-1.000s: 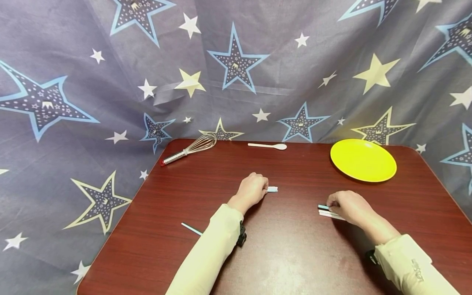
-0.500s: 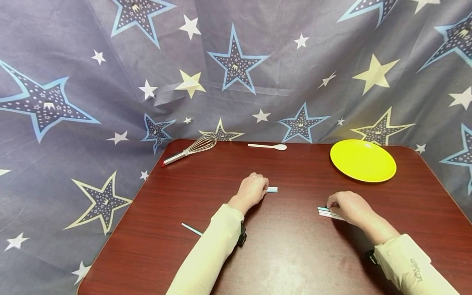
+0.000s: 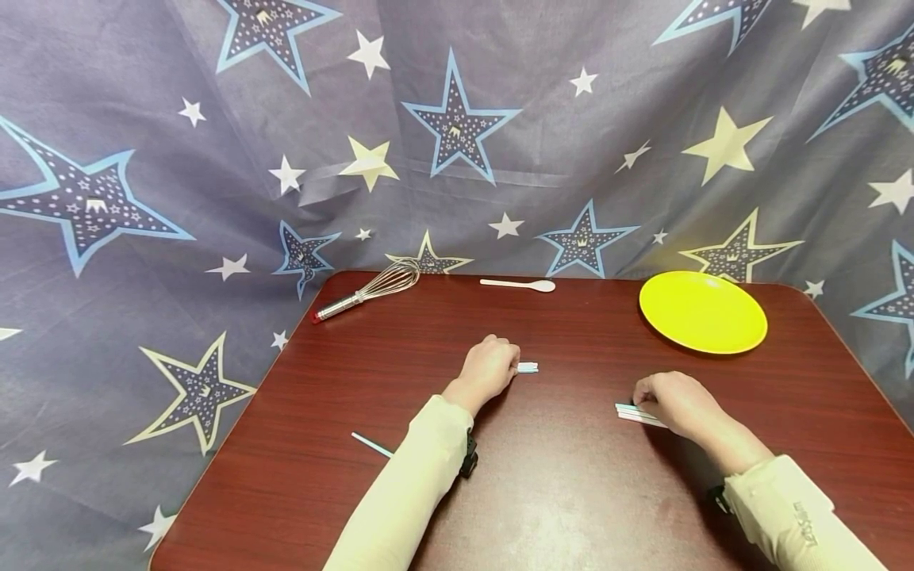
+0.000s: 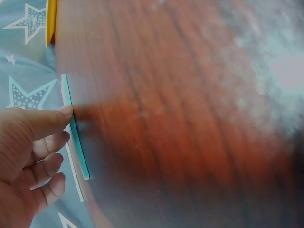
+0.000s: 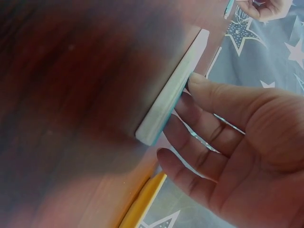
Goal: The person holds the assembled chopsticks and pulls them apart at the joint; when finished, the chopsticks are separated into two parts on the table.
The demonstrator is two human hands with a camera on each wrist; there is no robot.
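My left hand is at mid-table, its thumb and fingertip pinching a light-blue stick. A white stick runs along the far side of it; its end shows beyond the hand, beside the blue end. To the right, my right hand pinches another light-blue stick between thumb and fingertips. That stick lies low against the far side of white sticks. In the right wrist view a white stick covers most of the blue one.
A single light-blue stick lies partly behind the left forearm. Along the back edge are a whisk, a white spoon and, at right, a yellow plate. A star-patterned curtain hangs behind the table.
The blue stick in my right hand has come down beside the white sticks, and the dark gap between them has closed. My left hand stays in place.
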